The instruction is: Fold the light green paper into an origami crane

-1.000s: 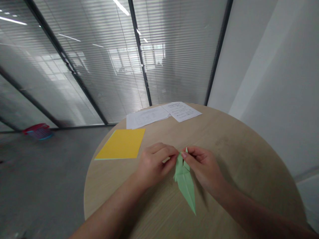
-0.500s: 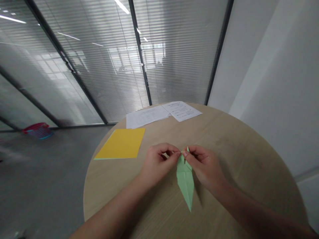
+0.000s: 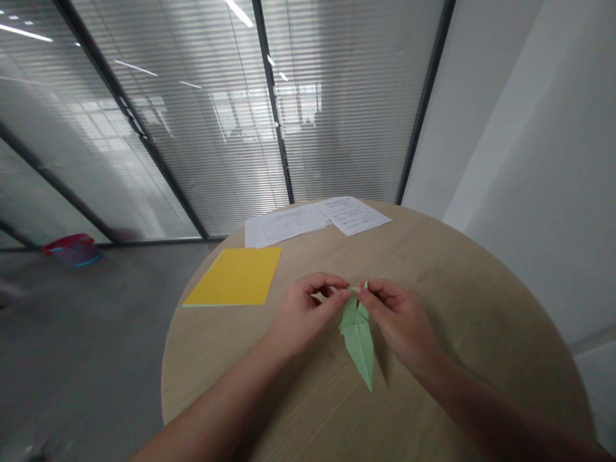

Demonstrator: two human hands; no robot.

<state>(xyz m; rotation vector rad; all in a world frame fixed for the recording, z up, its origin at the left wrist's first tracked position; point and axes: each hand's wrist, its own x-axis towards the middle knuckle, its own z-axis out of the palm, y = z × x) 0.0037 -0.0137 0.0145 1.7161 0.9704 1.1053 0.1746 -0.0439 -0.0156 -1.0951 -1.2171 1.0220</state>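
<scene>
A folded piece of light green paper hangs between my two hands, just above the table. Its long pointed end faces me, and narrower points stick up at the far end. My left hand pinches the upper left of the folded paper between thumb and fingers. On the other side, my right hand pinches the upper right part, with one green tip poking up beside its thumb. The fingertips of both hands almost meet and hide the exact folds there.
The round wooden table carries a stack of square paper, yellow on top with a green edge below, at the left. Printed white sheets lie at the far edge. A red and blue basket stands on the floor by the glass partition.
The folded paper's near point has risen and swung slightly right, so the paper looks shorter from here. Both hands keep their pinch on it and have barely shifted.
</scene>
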